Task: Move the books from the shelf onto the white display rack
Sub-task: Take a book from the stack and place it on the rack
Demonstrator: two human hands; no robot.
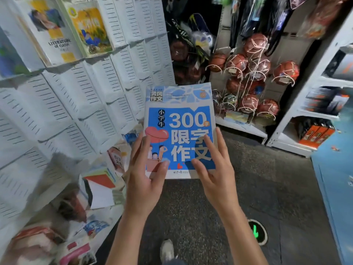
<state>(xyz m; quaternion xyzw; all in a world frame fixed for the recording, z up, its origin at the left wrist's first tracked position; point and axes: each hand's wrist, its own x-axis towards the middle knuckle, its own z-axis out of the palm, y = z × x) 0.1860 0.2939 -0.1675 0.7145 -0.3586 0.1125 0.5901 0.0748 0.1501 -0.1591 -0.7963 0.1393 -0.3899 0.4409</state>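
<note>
The blue book (179, 129) sits mid-frame, cover up, held over the floor. The left hand (147, 178) grasps its lower-left corner, thumb curled onto the cover; the right hand (214, 169) lies with fingers spread loosely along the lower-right edge. The white display rack (80, 104) fills nine to eleven o'clock, two books already slotted at eleven. Such a light hold risks the glossy cover slipping, or a corner snagging on a pocket lip.

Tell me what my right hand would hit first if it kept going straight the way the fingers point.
The right hand already lies on the blue book; beyond that, probably the netted basketballs, though depth is unclear.
</note>
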